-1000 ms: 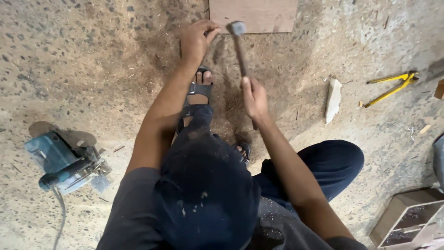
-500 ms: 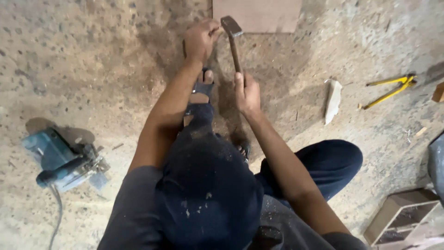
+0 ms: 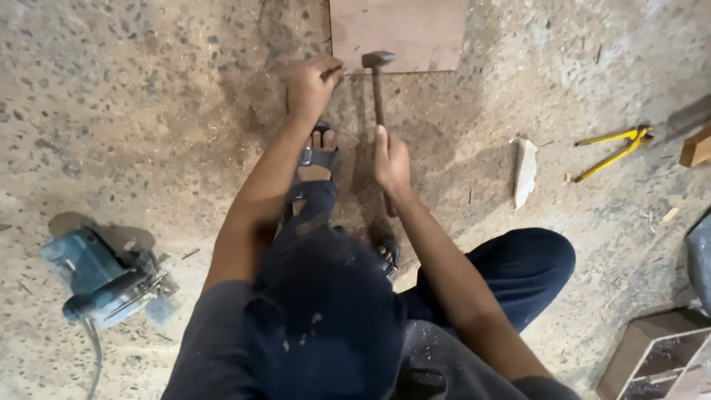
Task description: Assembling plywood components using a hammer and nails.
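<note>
- Nearest to the camera is the dark blue cap of the person, which hides the chest, with dusty dark blue trousers spreading toward 4 o'clock.
- At 8 o'clock from the cap, a blue electric circular saw with a grey blade guard lies on the speckled concrete floor, well apart from both arms.
- At 4 o'clock, in the corner, stands a brown wooden box with white inner edges.
- A foot in a black strapped sandal rests on the floor between the two arms.
- The right hand is closed around the lower part of the handle of a hammer with a dark wooden handle and a grey metal head; the handle points toward 12 o'clock.
- The hammer head is just beside the near edge of a flat brown rectangular wooden board, which lies on the floor at 12 o'clock.
- The left hand is curled at 11 o'clock from the right hand, its fingertips pinched near the corner of the board; I cannot tell what small thing it grips.
- At 2 o'clock from the right hand lies a pale torn piece of wood, and farther toward 3 o'clock a yellow-handled pair of pincers.
- At the right edge shows the end of a light brown wooden block.
</note>
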